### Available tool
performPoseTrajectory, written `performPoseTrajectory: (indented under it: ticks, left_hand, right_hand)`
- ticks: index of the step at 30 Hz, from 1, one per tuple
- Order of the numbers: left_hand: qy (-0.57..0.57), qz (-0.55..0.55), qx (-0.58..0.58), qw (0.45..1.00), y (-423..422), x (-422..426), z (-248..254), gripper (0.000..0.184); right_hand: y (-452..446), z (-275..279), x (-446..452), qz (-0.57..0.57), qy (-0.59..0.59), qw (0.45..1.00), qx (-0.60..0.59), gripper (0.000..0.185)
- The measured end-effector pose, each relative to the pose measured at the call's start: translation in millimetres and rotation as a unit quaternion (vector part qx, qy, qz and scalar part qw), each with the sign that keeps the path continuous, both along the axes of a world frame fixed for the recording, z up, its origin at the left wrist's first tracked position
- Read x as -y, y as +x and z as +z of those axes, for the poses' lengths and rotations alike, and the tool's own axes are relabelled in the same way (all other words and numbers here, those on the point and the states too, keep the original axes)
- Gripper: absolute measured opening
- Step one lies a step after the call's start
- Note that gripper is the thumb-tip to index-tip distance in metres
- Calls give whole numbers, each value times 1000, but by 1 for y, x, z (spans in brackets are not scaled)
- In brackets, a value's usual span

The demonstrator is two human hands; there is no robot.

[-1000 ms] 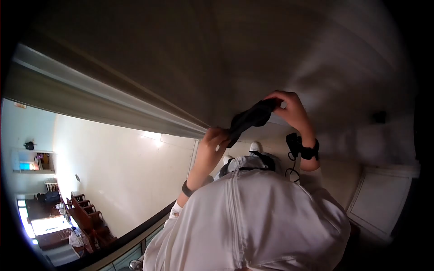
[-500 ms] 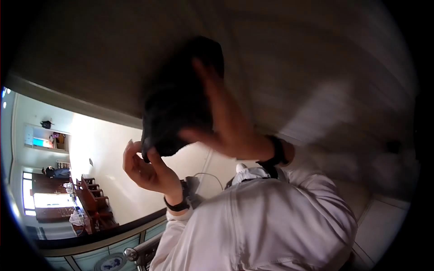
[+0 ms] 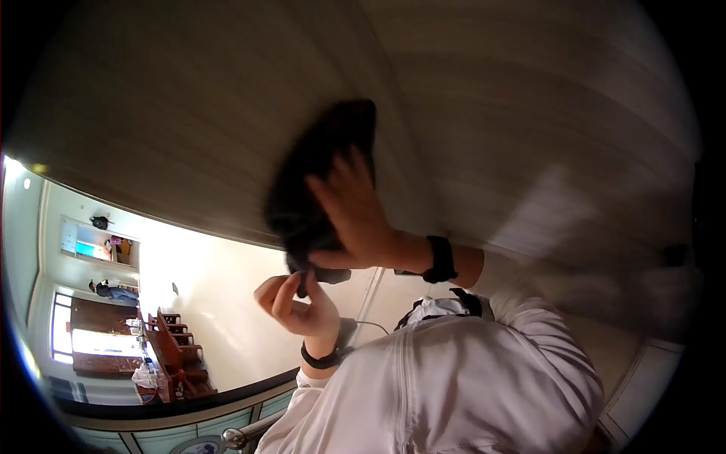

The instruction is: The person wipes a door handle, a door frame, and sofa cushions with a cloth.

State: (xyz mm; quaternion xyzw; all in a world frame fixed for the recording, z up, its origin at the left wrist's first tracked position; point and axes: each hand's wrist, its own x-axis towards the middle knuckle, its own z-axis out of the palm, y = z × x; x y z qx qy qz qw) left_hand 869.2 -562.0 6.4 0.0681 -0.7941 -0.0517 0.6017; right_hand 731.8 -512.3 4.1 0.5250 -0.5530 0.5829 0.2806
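A black cloth item (image 3: 302,189), soft and dark, lies against the brown wood-grain surface; its exact kind is not clear. My left hand (image 3: 302,306) pinches its lower corner between thumb and fingertips. Flat on the cloth rests my right hand (image 3: 352,212), fingers spread and thumb held apart, slightly blurred. Both wrists wear black bands, and the sleeves are pale.
The wood-grain surface (image 3: 484,98) fills the upper view. Beyond its edge appear a pale floor (image 3: 219,303), dark wooden furniture (image 3: 174,352) and a person (image 3: 113,290) in the distance. A metal rail knob (image 3: 234,438) is low down.
The black cloth and both hands have shifted in view, the left hand rightward and down. My right hand now lies with fingers spread over the cloth. The view has tilted slightly.
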Motion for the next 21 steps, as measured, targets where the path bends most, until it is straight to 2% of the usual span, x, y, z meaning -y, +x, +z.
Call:
performPoseTrajectory:
  ticks: [2, 5, 6, 7, 9, 10, 13, 16, 19, 20, 21]
  left_hand:
    - [-68, 21, -38, 997, 7, -1, 16, 34]
    - [-4, -11, -78, 997, 0, -9, 38, 36]
    - [-23, 2, -60, 998, 0, -12, 41, 40]
    - [-47, 6, -84, 995, 9, -27, 38, 36]
    - [-78, 50, 0, 996, 11, -42, 22, 27]
    - [-69, 20, 32, 997, 10, -49, 15, 22]
    - [-122, 92, 127, 980, 11, -62, 10, 19]
    - [-155, 124, 197, 960, 27, -84, -18, 16]
    - [-189, 120, 229, 947, 59, -105, -48, 14]
    - [-188, 76, 228, 952, 69, -109, -57, 13]
    - [-187, 71, 238, 950, 33, -74, -56, 13]
  right_hand:
    - [5, 32, -11, 10, -4, 999, -52, 83]
    - [-2, 60, -8, 25, -40, 993, -110, 82]
    - [-8, 59, -4, 27, -53, 989, -136, 83]
    - [-2, 60, -13, 27, -66, 984, -162, 84]
    - [-14, 52, -25, 17, -9, 992, -122, 83]
    - [-19, 45, -33, 15, 21, 994, -104, 83]
    - [-34, -1, -39, -2, -9, 1000, -23, 84]
    - [-14, -85, -46, -23, -43, 996, 68, 82]
    - [30, -137, -72, -35, -54, 989, 133, 81]
    - [45, -150, -81, -40, -50, 988, 144, 80]
    - [13, -156, -47, -34, -40, 986, 158, 79]
